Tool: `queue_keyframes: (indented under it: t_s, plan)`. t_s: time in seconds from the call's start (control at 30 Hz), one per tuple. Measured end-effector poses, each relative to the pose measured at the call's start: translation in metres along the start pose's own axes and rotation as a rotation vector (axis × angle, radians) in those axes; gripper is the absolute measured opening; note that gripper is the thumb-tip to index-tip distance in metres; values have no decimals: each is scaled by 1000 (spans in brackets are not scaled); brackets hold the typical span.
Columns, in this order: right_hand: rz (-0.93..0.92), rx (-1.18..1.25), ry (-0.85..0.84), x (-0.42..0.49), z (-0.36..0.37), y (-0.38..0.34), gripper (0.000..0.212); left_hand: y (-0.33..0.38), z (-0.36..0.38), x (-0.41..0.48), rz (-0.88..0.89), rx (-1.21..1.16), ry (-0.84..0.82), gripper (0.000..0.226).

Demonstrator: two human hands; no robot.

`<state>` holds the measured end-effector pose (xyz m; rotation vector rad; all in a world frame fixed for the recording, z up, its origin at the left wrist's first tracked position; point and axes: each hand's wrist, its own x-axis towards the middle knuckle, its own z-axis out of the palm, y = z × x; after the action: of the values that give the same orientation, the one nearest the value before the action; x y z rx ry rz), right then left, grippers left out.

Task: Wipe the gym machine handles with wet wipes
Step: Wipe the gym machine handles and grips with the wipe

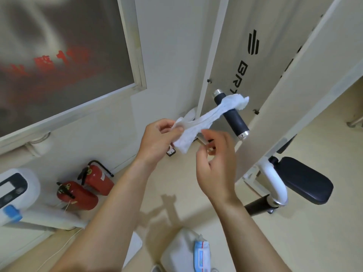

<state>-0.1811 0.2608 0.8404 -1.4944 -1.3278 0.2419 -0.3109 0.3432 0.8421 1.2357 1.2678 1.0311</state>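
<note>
A black machine handle (234, 119) with silver end caps juts out from the white gym machine. A white wet wipe (198, 122) is draped over the handle's upper part and stretches down to my left hand (157, 140), which pinches its lower end. My right hand (218, 160) hovers just right of the wipe, below the handle, fingers loosely curled and holding nothing. A pack of wet wipes (202, 254) lies on a white surface at the bottom.
The machine's white panel (241, 61) and slanted frame (294, 81) stand close ahead. A black padded seat (302, 181) and a second black handle (257, 208) are at right. Two red fire extinguishers (86, 190) lie on the floor by the wall at left.
</note>
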Motion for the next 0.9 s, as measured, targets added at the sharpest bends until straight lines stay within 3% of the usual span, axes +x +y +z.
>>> queue_keyframes:
  t_s: [0.13, 0.2, 0.3, 0.37, 0.43, 0.5, 0.6, 0.67, 0.8, 0.83, 0.9]
  plan:
    - [-213, -95, -11, 24, 29, -7, 39, -10, -49, 1, 24, 69, 18, 11]
    - [-219, -158, -192, 30, 42, -10, 48, -13, -65, -2, -7, 103, -61, 14]
    - [41, -45, -664, 34, 64, -4, 40, -17, -75, -2, -91, 87, -195, 14]
    - [236, 186, -781, 30, 75, 5, 30, -24, -76, 4, -120, 102, -235, 17]
    - [366, 333, -760, 23, 83, 17, 28, -32, -77, 9, -145, 173, -197, 13]
    - [423, 323, -729, 17, 88, 28, 20, -40, -76, 17, -157, 241, -167, 9]
    - [583, 402, -683, 11, 92, 43, 15, -45, -76, 33, -58, 364, -161, 15]
    - [665, 447, -630, 11, 89, 50, 20, -42, -78, 48, 7, 490, -242, 15]
    - [709, 396, -510, 9, 84, 59, 35, -25, -80, 75, -20, 789, -572, 19]
    - [730, 404, -478, 9, 85, 61, 44, -22, -79, 80, -19, 805, -571, 20]
    - [767, 464, -411, 9, 87, 61, 60, -24, -70, 84, -43, 601, -411, 30]
